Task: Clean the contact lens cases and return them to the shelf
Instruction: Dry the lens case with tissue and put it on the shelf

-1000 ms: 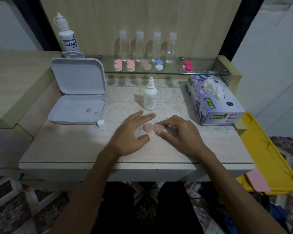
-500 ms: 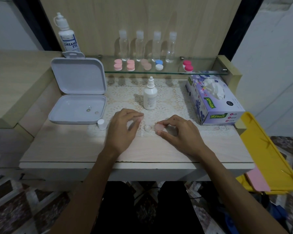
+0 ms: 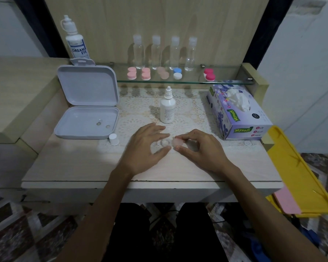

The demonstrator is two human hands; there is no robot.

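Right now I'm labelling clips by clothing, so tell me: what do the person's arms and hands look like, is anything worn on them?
Both forearms are bare right to the bottom of the frame: no sleeves show. The left hand and the right hand wear no gloves, and no rings, watch or bracelet are visible. Fingernails look short and unpainted.

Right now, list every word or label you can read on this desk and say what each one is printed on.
"DREAM EYE": on the big bottle at the shelf's left end.
"Mysoft": on the tissue box, on its top and again on its front end.
"Soft Facial Tissue": on the tissue box's front end, small and partly blurred.
Small bottle: fine print on its label, too small to read.
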